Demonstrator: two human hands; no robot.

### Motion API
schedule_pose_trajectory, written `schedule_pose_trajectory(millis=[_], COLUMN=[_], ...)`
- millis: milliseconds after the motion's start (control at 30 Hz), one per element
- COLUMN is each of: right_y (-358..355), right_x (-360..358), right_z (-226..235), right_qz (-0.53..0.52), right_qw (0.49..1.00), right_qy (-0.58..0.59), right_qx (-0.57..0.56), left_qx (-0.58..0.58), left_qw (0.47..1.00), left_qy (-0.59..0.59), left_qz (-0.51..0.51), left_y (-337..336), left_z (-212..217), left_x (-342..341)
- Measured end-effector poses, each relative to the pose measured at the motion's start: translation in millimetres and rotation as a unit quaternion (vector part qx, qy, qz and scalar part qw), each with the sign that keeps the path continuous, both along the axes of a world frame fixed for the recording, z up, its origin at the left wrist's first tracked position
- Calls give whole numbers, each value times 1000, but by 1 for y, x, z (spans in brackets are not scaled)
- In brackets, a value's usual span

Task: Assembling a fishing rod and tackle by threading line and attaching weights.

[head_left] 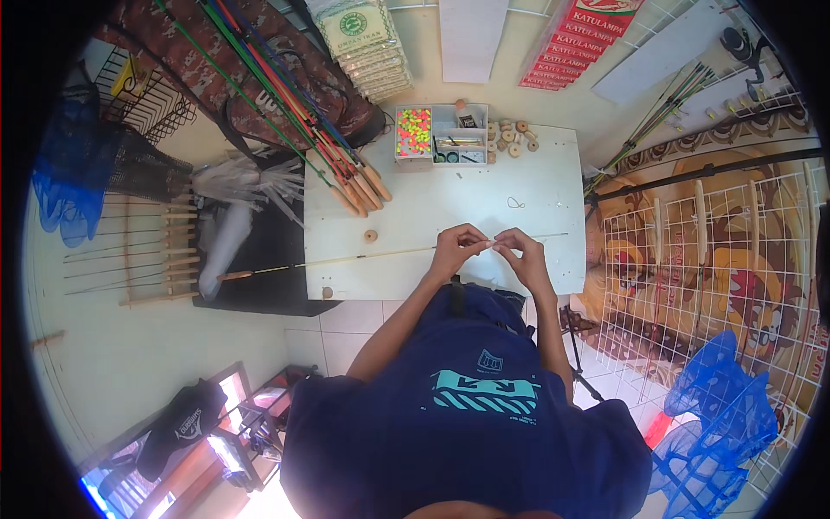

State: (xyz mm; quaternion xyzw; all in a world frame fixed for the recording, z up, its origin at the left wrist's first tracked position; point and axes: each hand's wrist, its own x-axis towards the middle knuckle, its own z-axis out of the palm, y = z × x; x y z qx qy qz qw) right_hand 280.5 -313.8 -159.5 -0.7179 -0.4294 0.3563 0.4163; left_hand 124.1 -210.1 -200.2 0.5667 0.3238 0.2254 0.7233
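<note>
A thin yellowish fishing rod (363, 256) lies across the white table (415, 212), its wooden handle (234, 276) sticking out past the left edge. Over its right part, near the table's front edge, my left hand (461, 248) and my right hand (522, 255) meet fingertip to fingertip. Both are closed in a pinch on the line of the rod. Whatever sits between the fingertips is too small to make out. A small loop of cord (516, 203) lies beyond my right hand. A round cork ring (371, 235) rests left of my left hand, just beyond the rod.
At the table's back stands a divided tray (434, 163) with bright beads and small tools. Several cork pieces (515, 149) sit beside it. Bundled rods (350, 186) lean over the back left. Blue nets (722, 406) and a wire rack (692, 251) stand on the right.
</note>
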Motion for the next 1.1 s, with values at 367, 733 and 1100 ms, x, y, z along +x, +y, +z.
schedule_pose_trajectory(millis=[367,733,1100], right_y=[10,14,14], right_x=[-10,-18,-19], right_z=[8,1,0], right_qz=[0,-44,-98], right_qw=[1000,995,986], right_qy=[-1,-55,-109], right_qx=[0,66,82], left_qx=[12,-15,125], left_qw=[1000,1000,976], left_qy=[20,2,51], left_qz=[1,14,171], left_y=[5,6,88], left_z=[-3,2,-1], left_x=[-1,-3,-9])
